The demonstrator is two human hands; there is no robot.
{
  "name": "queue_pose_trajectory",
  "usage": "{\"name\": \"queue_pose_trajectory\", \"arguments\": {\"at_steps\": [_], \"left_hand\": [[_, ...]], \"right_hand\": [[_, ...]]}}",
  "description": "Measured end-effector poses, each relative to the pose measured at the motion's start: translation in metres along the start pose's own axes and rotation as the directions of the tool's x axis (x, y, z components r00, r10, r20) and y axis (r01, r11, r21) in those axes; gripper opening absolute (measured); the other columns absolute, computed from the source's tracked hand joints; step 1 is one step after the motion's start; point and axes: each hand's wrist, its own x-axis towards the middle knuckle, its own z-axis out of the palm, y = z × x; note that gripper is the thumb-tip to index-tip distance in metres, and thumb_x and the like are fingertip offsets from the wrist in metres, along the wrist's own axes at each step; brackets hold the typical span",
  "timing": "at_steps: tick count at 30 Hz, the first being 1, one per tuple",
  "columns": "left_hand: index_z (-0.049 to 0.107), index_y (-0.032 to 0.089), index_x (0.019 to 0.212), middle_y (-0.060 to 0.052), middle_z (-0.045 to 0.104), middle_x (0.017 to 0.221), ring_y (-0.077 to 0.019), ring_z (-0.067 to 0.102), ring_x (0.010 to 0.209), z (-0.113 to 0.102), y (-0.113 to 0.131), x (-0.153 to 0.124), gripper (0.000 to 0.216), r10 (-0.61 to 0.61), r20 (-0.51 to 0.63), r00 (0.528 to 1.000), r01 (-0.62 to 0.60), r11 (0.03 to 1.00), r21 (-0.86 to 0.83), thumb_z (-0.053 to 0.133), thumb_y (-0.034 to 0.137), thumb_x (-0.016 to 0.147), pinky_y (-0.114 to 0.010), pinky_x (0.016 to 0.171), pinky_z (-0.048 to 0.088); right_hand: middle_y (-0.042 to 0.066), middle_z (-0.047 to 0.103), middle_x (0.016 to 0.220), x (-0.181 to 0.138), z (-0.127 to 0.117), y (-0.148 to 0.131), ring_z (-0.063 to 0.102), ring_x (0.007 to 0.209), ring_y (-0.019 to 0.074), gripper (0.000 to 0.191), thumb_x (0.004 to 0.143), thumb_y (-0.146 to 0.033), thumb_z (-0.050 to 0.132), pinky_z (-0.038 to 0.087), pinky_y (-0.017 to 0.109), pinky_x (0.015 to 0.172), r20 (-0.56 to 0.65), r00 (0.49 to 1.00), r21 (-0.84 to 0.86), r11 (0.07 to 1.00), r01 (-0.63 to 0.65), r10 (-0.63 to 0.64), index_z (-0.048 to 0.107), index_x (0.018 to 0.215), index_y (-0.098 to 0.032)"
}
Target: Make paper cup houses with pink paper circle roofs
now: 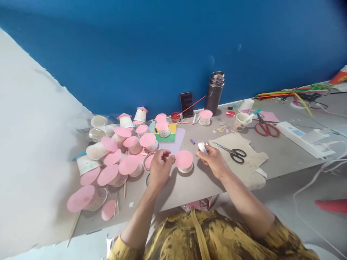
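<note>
My right hand (214, 160) is closed round a small white glue stick (202, 146), held just right of a paper cup topped with a pink paper disc (184, 160). My left hand (159, 168) rests on the grey table (189, 187) left of that cup, fingers curled and pinched; what they hold is too small to make out. A tape ring (148, 160) lies beside the left hand.
Several pink-topped paper cups (108, 162) crowd the left of the table. Black scissors (233, 153) lie on a beige cloth (252, 159); red scissors (267, 129), a dark flask (215, 92), a phone (186, 104), a power strip (303, 139) and coloured sticks (298, 91) sit further back and right.
</note>
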Motion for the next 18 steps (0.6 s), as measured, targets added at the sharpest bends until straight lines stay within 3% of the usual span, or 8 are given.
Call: {"name": "queue_pose_trajectory", "arguments": {"at_steps": [3, 6, 13, 18], "left_hand": [[0.072, 0.024, 0.114, -0.010, 0.071, 0.124, -0.0289, 0.062, 0.121, 0.008, 0.005, -0.008, 0.035, 0.279, 0.030, 0.960, -0.279, 0.937, 0.210, 0.075, 0.033, 0.081, -0.043, 0.103, 0.048], [0.070, 0.025, 0.123, -0.012, 0.068, 0.136, -0.0327, 0.052, 0.140, 0.017, 0.004, -0.011, 0.042, 0.336, 0.140, 0.931, -0.363, 0.894, 0.262, 0.076, 0.030, 0.082, -0.052, 0.118, 0.036], [0.065, 0.026, 0.131, -0.015, 0.067, 0.139, -0.0353, 0.049, 0.144, 0.028, -0.002, -0.007, 0.050, 0.357, 0.207, 0.911, -0.406, 0.867, 0.288, 0.078, 0.028, 0.082, -0.057, 0.118, 0.035], [0.067, 0.024, 0.127, -0.016, 0.069, 0.135, -0.0369, 0.053, 0.139, 0.029, 0.000, -0.007, 0.044, 0.403, 0.224, 0.888, -0.459, 0.812, 0.360, 0.076, 0.031, 0.084, -0.058, 0.116, 0.035]], "right_hand": [[-0.005, 0.047, 0.061, -0.002, -0.002, 0.000, 0.034, 0.055, 0.0111, 0.026, 0.074, -0.044, 0.076, 0.025, 0.027, 0.050, -0.005, 1.000, -0.009, 1.000, 0.004, -0.004, 0.063, 0.079, -0.022], [-0.005, 0.047, 0.060, -0.004, -0.004, 0.000, 0.035, 0.055, 0.0112, 0.026, 0.075, -0.044, 0.076, 0.026, 0.028, 0.051, -0.006, 1.000, -0.015, 1.000, 0.008, -0.008, 0.064, 0.080, -0.021], [-0.004, 0.053, 0.062, -0.009, -0.008, 0.002, 0.036, 0.055, 0.0114, 0.028, 0.075, -0.046, 0.075, 0.027, 0.028, 0.052, -0.008, 1.000, -0.024, 1.000, -0.002, 0.002, 0.065, 0.080, -0.021], [-0.004, 0.054, 0.062, -0.010, -0.010, 0.005, 0.036, 0.054, 0.0113, 0.028, 0.075, -0.047, 0.076, 0.027, 0.028, 0.053, -0.005, 1.000, -0.028, 1.000, -0.008, 0.008, 0.066, 0.079, -0.021]]}}
